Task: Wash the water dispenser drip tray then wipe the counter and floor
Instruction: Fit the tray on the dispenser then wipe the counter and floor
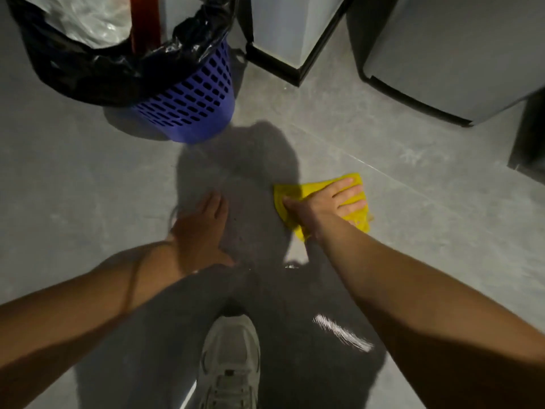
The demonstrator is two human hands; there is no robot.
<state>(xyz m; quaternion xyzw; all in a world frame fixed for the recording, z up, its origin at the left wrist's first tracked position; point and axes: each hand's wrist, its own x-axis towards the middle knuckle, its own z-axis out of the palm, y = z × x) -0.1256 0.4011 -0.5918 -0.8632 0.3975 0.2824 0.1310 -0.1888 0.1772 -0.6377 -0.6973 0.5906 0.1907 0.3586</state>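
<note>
A yellow cloth (306,191) lies flat on the grey tiled floor (427,219), right of centre. My right hand (333,203) presses down on it with fingers spread across the cloth. My left hand (200,228) rests palm-down on the bare floor to the left of the cloth, fingers apart, holding nothing. The drip tray is not in view.
A purple perforated bin (194,104) with a black liner stands at the upper left. A grey cabinet base (289,33) and a grey appliance (442,63) stand along the top and right. My grey shoe (230,361) is at the bottom centre. A wet streak (342,332) glints near it.
</note>
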